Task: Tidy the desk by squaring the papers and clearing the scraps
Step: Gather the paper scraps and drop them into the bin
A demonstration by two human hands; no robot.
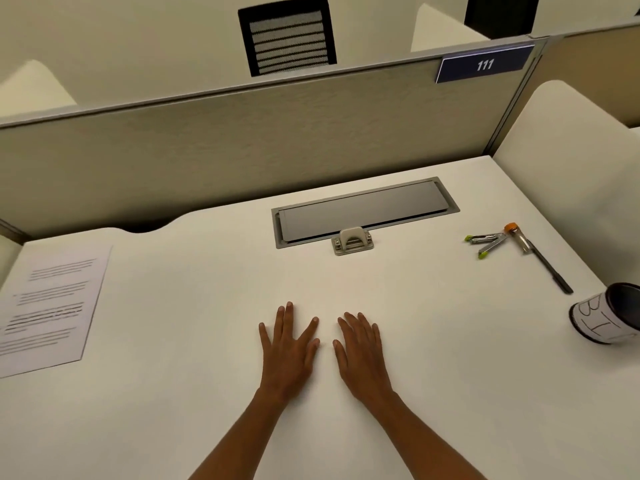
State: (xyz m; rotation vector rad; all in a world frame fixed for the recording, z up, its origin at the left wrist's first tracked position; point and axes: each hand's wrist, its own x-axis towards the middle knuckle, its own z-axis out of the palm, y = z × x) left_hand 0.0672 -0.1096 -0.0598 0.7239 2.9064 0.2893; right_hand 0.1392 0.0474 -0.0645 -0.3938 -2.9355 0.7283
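Note:
Printed white papers lie flat at the desk's left edge, partly cut off by the frame. My left hand and my right hand rest palm-down side by side on the white desk, near the middle, fingers straight and spread, holding nothing. Both hands are well to the right of the papers. No loose scraps are visible on the desk.
A grey cable hatch with a latch sits behind my hands. At right lie a green-tipped stapler, an orange-capped tube and a black pen. A paper cup lies tipped at the right edge. A partition backs the desk.

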